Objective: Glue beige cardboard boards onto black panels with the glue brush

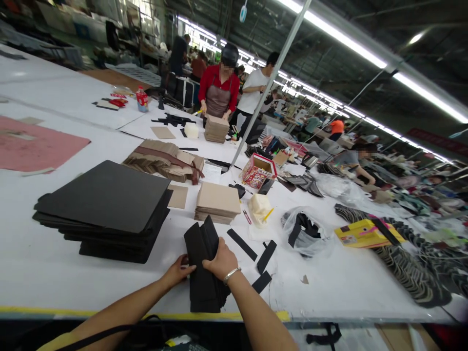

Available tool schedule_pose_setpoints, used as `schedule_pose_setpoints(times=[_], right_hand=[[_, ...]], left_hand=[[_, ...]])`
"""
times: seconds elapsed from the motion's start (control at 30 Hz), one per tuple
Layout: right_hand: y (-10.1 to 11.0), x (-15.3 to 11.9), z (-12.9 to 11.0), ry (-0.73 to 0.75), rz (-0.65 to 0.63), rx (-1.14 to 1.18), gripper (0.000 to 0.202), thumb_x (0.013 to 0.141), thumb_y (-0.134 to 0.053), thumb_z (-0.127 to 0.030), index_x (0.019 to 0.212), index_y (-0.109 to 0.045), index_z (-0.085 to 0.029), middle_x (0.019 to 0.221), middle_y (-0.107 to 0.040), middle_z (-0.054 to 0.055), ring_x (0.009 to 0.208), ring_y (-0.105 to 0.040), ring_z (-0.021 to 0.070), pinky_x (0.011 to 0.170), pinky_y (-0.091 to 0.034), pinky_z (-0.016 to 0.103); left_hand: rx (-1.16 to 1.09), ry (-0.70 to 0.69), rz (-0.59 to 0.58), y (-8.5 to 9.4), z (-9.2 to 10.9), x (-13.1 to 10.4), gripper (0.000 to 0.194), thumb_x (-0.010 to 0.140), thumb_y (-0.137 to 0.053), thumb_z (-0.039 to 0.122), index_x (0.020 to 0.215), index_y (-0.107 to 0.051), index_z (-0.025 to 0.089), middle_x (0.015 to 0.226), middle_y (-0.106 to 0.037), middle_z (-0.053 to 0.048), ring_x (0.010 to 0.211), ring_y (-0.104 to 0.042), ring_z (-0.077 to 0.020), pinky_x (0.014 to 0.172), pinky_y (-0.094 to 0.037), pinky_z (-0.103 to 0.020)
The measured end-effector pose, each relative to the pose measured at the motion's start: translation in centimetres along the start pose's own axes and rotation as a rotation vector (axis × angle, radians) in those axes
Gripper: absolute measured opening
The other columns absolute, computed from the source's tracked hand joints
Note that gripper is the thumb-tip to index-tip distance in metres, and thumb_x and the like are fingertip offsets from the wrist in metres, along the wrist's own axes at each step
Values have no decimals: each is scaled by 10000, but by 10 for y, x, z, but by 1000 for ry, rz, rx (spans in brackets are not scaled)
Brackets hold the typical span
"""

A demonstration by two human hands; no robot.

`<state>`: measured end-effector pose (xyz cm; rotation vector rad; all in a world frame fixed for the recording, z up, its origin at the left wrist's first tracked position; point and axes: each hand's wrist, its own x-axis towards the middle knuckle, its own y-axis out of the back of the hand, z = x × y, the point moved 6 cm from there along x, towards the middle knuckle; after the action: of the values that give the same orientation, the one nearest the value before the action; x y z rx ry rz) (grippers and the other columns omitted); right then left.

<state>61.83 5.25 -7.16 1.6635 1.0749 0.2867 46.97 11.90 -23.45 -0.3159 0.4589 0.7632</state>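
A stack of narrow black panels [204, 287] rests near the table's front edge, with a folded black piece [199, 243] at its top. My left hand [180, 270] is at the left side of the black pieces, thumb and fingertips against their edge. On the right side, my right hand [221, 261] grips the folded black piece, the thumb on its face. A silver bracelet circles my right wrist. To the left stands a tall pile of large black sheets [106, 195]. Several black strips [242, 244] lie just right of my right hand.
Behind are a stack of beige boards [218, 197], a cream block [259, 204] and a red patterned box [259, 170]. A plastic bag [305, 231] and yellow box [367, 233] lie to the right. Across the table, a person in red [219, 90] handles beige boards. A metal pole rises mid-table.
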Motion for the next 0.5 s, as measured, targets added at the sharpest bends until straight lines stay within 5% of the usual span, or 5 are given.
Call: schedule_pose_setpoints(times=[0.07, 0.13, 0.27, 0.4, 0.5], right_hand=[[8, 1, 13, 25, -24, 197, 906, 536, -721, -433, 1294, -317, -144, 1076, -584, 128, 975, -573, 290, 851, -426, 408], [19, -2, 29, 87, -56, 477, 865, 550, -734, -412, 1277, -332, -170, 1113, -577, 105, 1004, -564, 262, 890, -421, 405], [51, -19, 52, 268, -29, 780, 849, 599, -734, -334, 1310, -286, -212, 1245, -504, 92, 1112, -505, 234, 967, -382, 406], [58, -31, 68, 329, 6, 749, 819, 602, -732, -276, 1304, -316, -202, 1210, -537, 88, 1090, -518, 241, 965, -387, 433], [33, -28, 84, 209, 28, 751, 752, 575, -733, -283, 1247, -408, -198, 1087, -611, 70, 970, -579, 237, 898, -446, 436]], left_hand=[[-212, 59, -26, -1, 3, -4, 728, 619, -700, 493, 1219, -407, 204, 1197, -545, -134, 1031, -559, -297, 789, -478, -399], [-418, 92, -173, -13, 16, -10, 648, 670, -662, 494, 1198, -457, 178, 1184, -567, -142, 1074, -547, -281, 873, -450, -396], [-522, 49, -439, -30, 69, -21, 599, 663, -673, 467, 1121, -540, 106, 1091, -623, -164, 1061, -555, -317, 932, -417, -436], [-188, -318, -275, -10, 130, -20, 701, 555, -777, 332, 1174, -500, 153, 1121, -616, -107, 1066, -543, -317, 932, -420, -457], [137, -504, -160, 0, 142, -16, 828, 548, -777, 344, 1269, -406, 174, 1144, -594, -97, 1054, -544, -304, 916, -431, -480]])
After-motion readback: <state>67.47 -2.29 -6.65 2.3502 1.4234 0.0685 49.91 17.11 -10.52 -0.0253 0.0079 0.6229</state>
